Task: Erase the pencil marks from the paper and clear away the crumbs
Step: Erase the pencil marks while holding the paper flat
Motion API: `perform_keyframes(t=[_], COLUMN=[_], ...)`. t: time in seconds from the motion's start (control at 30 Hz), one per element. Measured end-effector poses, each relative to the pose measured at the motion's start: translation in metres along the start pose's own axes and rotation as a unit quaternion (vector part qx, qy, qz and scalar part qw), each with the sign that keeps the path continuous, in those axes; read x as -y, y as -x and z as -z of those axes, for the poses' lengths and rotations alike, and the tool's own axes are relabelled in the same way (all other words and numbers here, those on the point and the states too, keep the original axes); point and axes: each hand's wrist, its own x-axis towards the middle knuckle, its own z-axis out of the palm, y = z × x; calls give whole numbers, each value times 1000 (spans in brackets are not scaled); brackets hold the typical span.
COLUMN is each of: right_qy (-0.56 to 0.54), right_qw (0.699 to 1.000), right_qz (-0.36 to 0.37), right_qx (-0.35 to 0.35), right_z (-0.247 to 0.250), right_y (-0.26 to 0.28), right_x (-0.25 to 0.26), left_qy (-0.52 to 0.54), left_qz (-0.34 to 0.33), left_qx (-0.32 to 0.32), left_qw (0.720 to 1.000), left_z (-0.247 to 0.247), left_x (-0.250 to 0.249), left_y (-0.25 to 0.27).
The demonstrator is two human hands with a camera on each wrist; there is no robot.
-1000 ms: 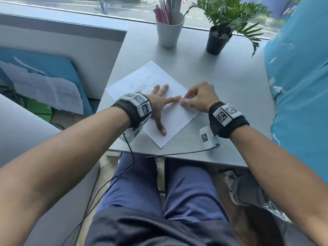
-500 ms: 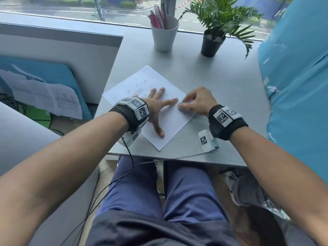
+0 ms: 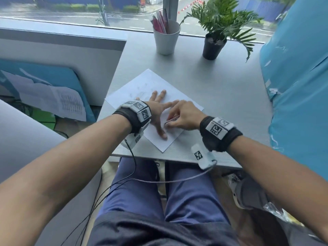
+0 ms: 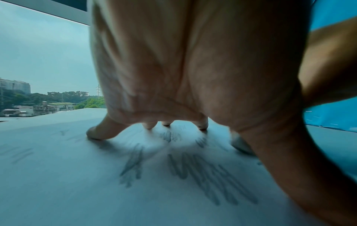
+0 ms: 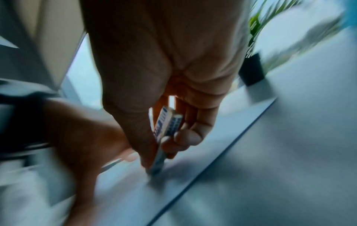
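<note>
A white sheet of paper (image 3: pixel 179 96) lies skewed on the grey desk, with grey pencil scribbles (image 4: pixel 210 175) under and around my left palm. My left hand (image 3: pixel 158 107) lies flat with fingers spread on the sheet, its fingertips (image 4: pixel 96 134) pressing the paper. My right hand (image 3: pixel 181 116) pinches a small eraser in a blue and white sleeve (image 5: pixel 168 128) between thumb and fingers. The eraser's lower end (image 5: pixel 154 172) touches the paper beside my left thumb. The right wrist view is blurred.
A white cup with pens (image 3: pixel 166 38) and a potted plant in a black pot (image 3: pixel 213 45) stand at the back of the desk (image 3: pixel 221 89) by the window. A blue panel (image 3: pixel 298 86) rises at the right. The desk's front edge (image 3: pixel 177 161) is above my lap.
My right hand has moved left from the sheet's right edge onto the paper, next to my left thumb. The left hand stays spread on the sheet. The head view has tilted.
</note>
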Motion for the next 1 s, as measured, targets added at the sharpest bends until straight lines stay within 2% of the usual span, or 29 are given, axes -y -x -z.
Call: perform_keyframes(t=[0.07,0.1,0.13,0.2,0.23,0.27,0.33,0.37,0.4,0.47,0.5,0.53,0.6,0.67,0.8,0.93,1.0], right_qy=[-10,-6,0,9,8,8,-23,-24,-18,2,4,3,-20,-30,-35,-13,-14], right_qw=[994,992,995,999,998,999,996,994,996,1000,999,999,999,996,996,990,997], right_qz=[-53,-57,-43,21,37,20,-41,-50,-39,15,31,22,-33,-61,-54,-66,-18], right_qx=[-94,-112,-91,23,47,32,-69,-94,-76,19,41,31,-36,-58,-64,-126,-80], right_z=[15,17,13,-2,-4,1,16,18,17,3,-2,-1,11,18,15,6,-12], right_y=[-11,-13,-10,3,7,4,-7,-10,-9,0,5,4,-5,-12,-13,-13,0], right_x=[-14,-17,-14,1,3,-1,-15,-18,-17,-5,-2,-4,-19,-27,-30,-22,-6], left_qy=[7,9,8,3,0,0,4,7,6,2,1,3,17,21,13,11,5], left_qz=[0,2,5,8,6,3,2,5,8,10,9,7,7,-4,-50,-25,-13], left_qx=[-1,-2,-2,0,-1,-1,-2,-3,-1,0,-1,-4,-8,-13,-15,-9,-1], left_qw=[1000,1000,1000,1000,1000,1000,1000,1000,1000,1000,1000,1000,1000,1000,999,1000,1000], left_z=[-1,-2,-1,-1,-2,-2,-2,-2,-2,-1,-1,-1,-3,-7,-10,-11,-11], left_x=[1,1,1,0,0,0,0,0,0,-1,-2,-2,0,6,19,19,16], left_y=[0,1,2,1,0,-1,0,1,3,4,2,1,1,5,9,7,4])
